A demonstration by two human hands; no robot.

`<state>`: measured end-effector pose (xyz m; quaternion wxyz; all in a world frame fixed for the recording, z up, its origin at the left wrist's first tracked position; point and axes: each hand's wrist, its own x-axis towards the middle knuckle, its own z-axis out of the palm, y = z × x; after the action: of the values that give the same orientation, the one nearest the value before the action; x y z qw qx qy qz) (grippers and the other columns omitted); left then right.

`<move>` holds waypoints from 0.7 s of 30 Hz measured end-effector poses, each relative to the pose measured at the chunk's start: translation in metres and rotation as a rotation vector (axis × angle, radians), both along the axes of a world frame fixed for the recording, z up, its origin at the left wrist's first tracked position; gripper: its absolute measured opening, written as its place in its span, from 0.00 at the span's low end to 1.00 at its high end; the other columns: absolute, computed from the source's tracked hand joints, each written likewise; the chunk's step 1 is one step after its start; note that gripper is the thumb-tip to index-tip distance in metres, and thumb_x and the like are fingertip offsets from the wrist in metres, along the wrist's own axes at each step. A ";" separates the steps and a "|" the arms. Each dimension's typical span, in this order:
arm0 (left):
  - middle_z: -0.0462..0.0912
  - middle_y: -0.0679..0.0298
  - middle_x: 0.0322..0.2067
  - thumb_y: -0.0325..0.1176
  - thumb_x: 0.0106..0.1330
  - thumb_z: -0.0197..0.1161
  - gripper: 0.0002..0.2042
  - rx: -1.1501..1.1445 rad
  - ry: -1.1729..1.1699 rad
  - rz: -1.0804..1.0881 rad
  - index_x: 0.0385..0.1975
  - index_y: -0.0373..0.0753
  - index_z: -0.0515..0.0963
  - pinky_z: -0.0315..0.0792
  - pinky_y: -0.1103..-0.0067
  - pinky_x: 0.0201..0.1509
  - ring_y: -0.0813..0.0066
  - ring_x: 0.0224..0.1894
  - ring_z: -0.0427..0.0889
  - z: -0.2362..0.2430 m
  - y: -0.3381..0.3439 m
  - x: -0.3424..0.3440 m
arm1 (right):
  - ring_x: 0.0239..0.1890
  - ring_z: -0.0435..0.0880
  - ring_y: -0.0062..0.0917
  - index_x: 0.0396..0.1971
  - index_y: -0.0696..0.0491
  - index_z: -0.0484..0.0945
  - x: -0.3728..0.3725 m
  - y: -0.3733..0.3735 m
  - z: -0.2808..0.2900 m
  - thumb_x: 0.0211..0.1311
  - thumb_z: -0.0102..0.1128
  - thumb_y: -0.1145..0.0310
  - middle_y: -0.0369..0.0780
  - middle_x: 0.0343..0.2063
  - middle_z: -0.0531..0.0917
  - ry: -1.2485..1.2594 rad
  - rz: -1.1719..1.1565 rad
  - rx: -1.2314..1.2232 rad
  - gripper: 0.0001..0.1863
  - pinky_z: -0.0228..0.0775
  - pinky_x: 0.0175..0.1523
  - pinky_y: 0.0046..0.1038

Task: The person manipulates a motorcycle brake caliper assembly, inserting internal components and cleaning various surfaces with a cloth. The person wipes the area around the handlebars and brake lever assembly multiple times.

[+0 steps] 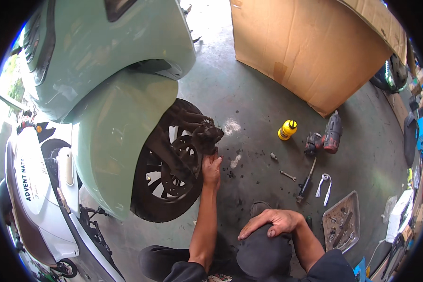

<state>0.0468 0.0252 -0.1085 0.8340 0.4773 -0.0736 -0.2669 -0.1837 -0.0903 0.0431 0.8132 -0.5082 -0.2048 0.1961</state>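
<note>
My left hand [211, 171] reaches up beside the tyre [149, 211], its fingers wrapped round the bottom of a dark brake caliper [207, 137]. The caliper hangs off the brake disc [182, 155] of a wheel under a pale green fender [105, 145]. My right hand [272, 225] lies open on my dark-clad knee [263, 254], holding nothing. Right of the wheel on the floor are a small wrench [287, 175], a long screwdriver-like tool [306, 184] and a white looped strap [325, 185].
A large cardboard box [305, 47] stands at the upper right, with a yellow bottle [287, 129] and power tools [332, 131] below it. A tray of hardware [355, 199] sits by my right arm. A white scooter [35, 192] stands at the left, beside the green bodywork [108, 56].
</note>
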 end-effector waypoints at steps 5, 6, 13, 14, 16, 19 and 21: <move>0.63 0.52 0.71 0.25 0.69 0.58 0.31 0.407 -0.162 -0.258 0.72 0.33 0.57 0.58 0.68 0.74 0.62 0.72 0.63 0.104 0.023 -0.012 | 0.56 0.81 0.41 0.47 0.61 0.83 0.003 -0.012 -0.016 0.63 0.61 0.48 0.50 0.50 0.84 -0.007 -0.285 -0.008 0.29 0.68 0.63 0.37; 0.64 0.49 0.70 0.26 0.69 0.59 0.32 0.439 -0.237 -0.390 0.72 0.32 0.57 0.57 0.67 0.74 0.61 0.72 0.64 0.145 0.042 -0.018 | 0.55 0.81 0.38 0.44 0.60 0.85 0.002 -0.015 -0.019 0.63 0.63 0.54 0.48 0.49 0.85 -0.020 -0.414 -0.057 0.22 0.68 0.63 0.35; 0.83 0.53 0.39 0.38 0.66 0.58 0.17 0.845 -0.692 0.539 0.45 0.28 0.79 0.77 0.66 0.55 0.62 0.46 0.83 0.268 0.267 -0.049 | 0.48 0.83 0.29 0.37 0.60 0.84 0.009 -0.007 -0.050 0.62 0.65 0.70 0.43 0.44 0.86 0.237 -0.837 -0.089 0.09 0.73 0.57 0.31; 0.80 0.55 0.44 0.35 0.66 0.58 0.20 0.717 -0.476 0.637 0.53 0.29 0.73 0.76 0.67 0.56 0.64 0.51 0.81 0.263 0.297 -0.043 | 0.48 0.83 0.28 0.39 0.60 0.85 0.014 -0.005 -0.055 0.63 0.64 0.70 0.43 0.44 0.86 0.316 -0.846 -0.039 0.09 0.73 0.57 0.30; 0.75 0.54 0.56 0.35 0.72 0.51 0.22 0.831 -0.343 0.464 0.63 0.33 0.66 0.72 0.63 0.61 0.63 0.59 0.76 0.238 0.304 -0.027 | 0.47 0.83 0.25 0.42 0.59 0.85 0.029 -0.003 -0.060 0.65 0.64 0.68 0.41 0.43 0.87 0.310 -0.817 -0.043 0.11 0.74 0.57 0.29; 0.71 0.53 0.62 0.34 0.60 0.63 0.34 0.766 -0.249 0.318 0.67 0.32 0.63 0.66 0.65 0.67 0.61 0.63 0.71 0.159 0.303 -0.020 | 0.45 0.85 0.24 0.46 0.58 0.84 0.061 0.000 -0.074 0.65 0.66 0.63 0.39 0.40 0.88 0.255 -0.787 -0.219 0.16 0.75 0.54 0.28; 0.73 0.53 0.60 0.31 0.52 0.66 0.37 0.721 -0.293 0.327 0.66 0.30 0.64 0.66 0.67 0.66 0.61 0.61 0.73 0.146 0.274 -0.015 | 0.45 0.85 0.24 0.47 0.57 0.84 0.083 -0.001 -0.071 0.65 0.66 0.62 0.39 0.40 0.88 0.214 -0.738 -0.308 0.16 0.76 0.53 0.28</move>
<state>0.0316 0.2994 0.0371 0.6254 0.7770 -0.0166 -0.0689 -0.1008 -0.0913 -0.0280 0.7602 -0.6400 0.1085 -0.0287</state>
